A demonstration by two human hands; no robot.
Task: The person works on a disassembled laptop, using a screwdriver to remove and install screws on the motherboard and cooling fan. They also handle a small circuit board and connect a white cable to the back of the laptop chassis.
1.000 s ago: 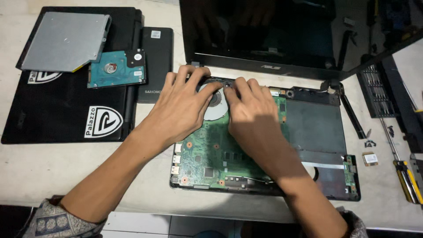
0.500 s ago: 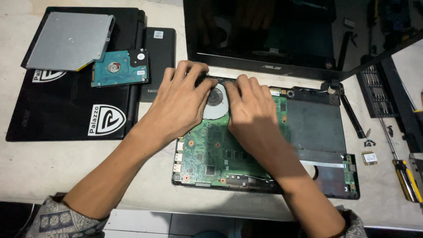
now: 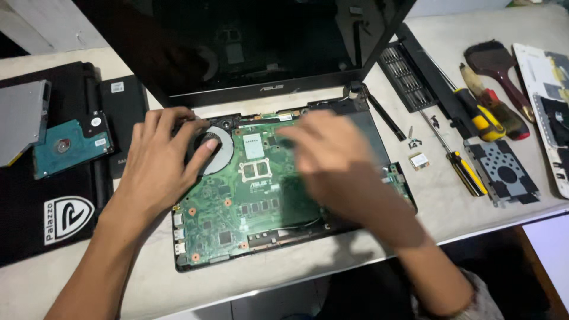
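Head view: right hand has lifted off the fan.

Left hand (image 3: 163, 163) stays spread, thumb on the cooling fan (image 3: 214, 148) at 10 o'clock of the green motherboard (image 3: 261, 195). Right hand (image 3: 332, 160), motion-blurred, now hovers over the board's 2 o'clock area, grip unclear. Camera has shifted right: screwdrivers (image 3: 468, 172) now visible.

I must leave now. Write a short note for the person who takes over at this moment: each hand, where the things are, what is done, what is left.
Left hand: open, resting on the cooling fan at the board's upper left corner.
Right hand: blurred, over the right side of the green circuit board; holding nothing that I can see.
Things: board lies in the opened laptop base; hard drive lies at left; screwdrivers and brush at right.
Done: cover off, drive out.
Left: board and fan sit in the base.
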